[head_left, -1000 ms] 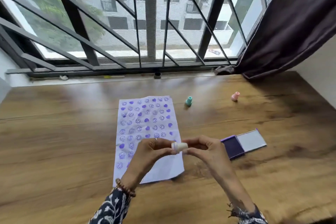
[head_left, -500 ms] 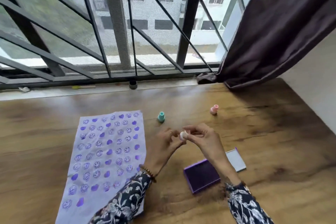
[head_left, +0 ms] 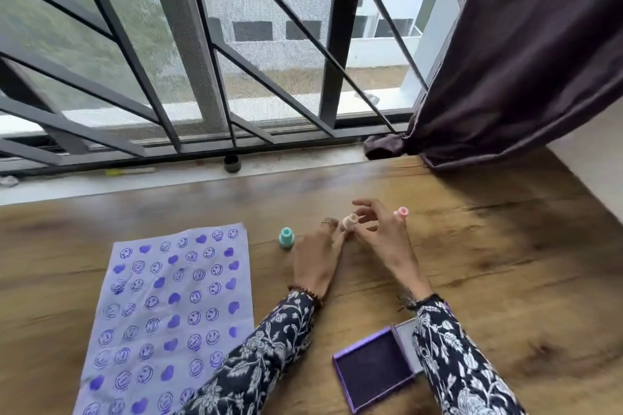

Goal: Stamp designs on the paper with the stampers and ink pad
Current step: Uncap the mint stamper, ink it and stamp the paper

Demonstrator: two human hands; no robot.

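Observation:
A sheet of paper (head_left: 172,310) covered with purple smiley and heart stamps lies on the left of the wooden table. A small cream stamper (head_left: 350,221) sits low over the table between my two hands, past the paper's right edge. My left hand (head_left: 317,256) holds it at the fingertips. My right hand (head_left: 381,236) touches it with fingers spread. A teal stamper (head_left: 286,237) stands upright left of my hands, and a pink stamper (head_left: 401,212) stands just behind my right hand. The open purple ink pad (head_left: 374,369) lies near the front, partly under my right sleeve.
The wooden table (head_left: 505,280) runs to a window sill with a barred window (head_left: 209,77) behind. A dark curtain (head_left: 526,54) hangs at the back right, its end resting on the table's far corner. A small dark cap (head_left: 231,163) sits on the sill.
Both hands carried the cream stamper from above the paper forward and to the right, down between the teal and pink stampers. My right fingers have spread apart. The view swung right.

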